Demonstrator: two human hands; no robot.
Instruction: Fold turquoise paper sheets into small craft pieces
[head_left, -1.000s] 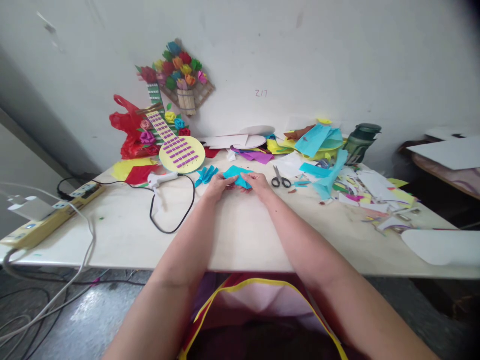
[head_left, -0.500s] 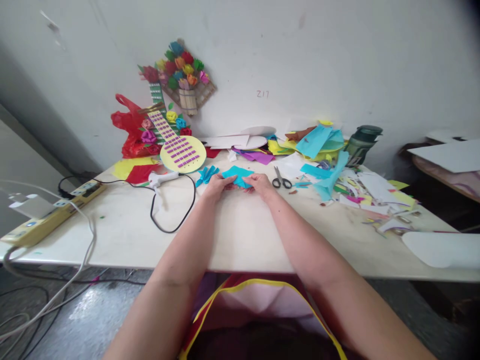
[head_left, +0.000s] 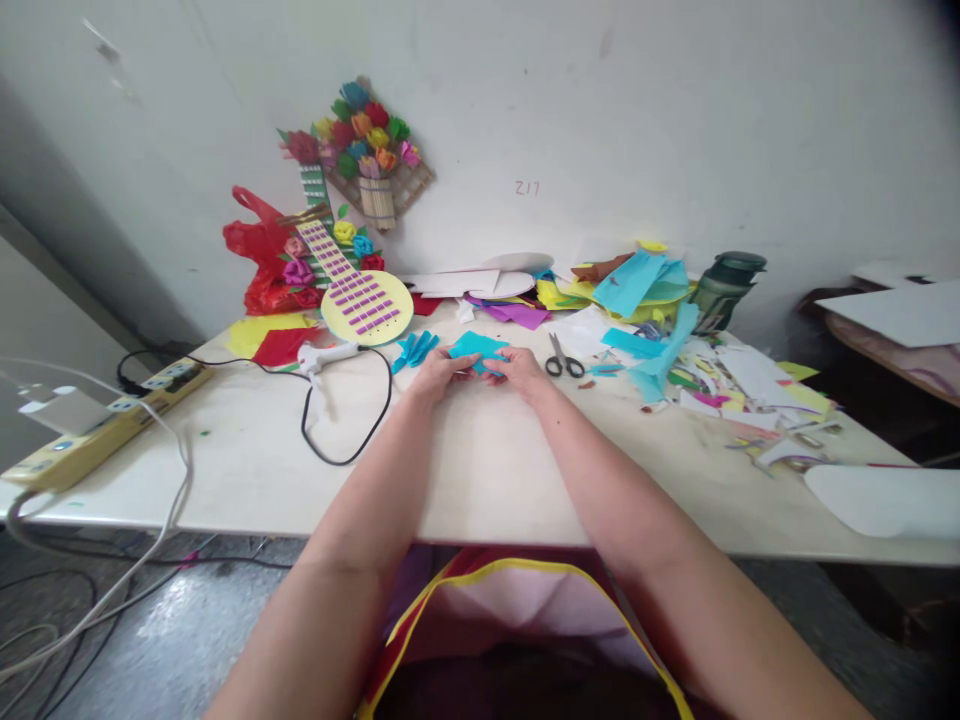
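Observation:
A piece of blue paper [head_left: 478,346] is held just above the table between both hands. My left hand [head_left: 441,370] pinches its near left edge, while my right hand [head_left: 519,368] grips the near right edge, fingers closed on it. The fingertips of both hands are close together, and the lower edge of the paper is partly hidden behind them. Left of the paper lie several cut blue paper strips [head_left: 415,350]. Scissors [head_left: 562,358] with black handles rest just right of my right hand.
A glue gun [head_left: 327,354] with a looped black cord lies at left, near a power strip [head_left: 112,425]. Behind stands a yellow paper guitar [head_left: 366,308]. Paper scraps [head_left: 742,385] and a dark green bottle [head_left: 726,290] are at right.
The fingers have shifted slightly along the near edge, and the blue paper has tilted a little between them. Both arms stay almost in the same place.

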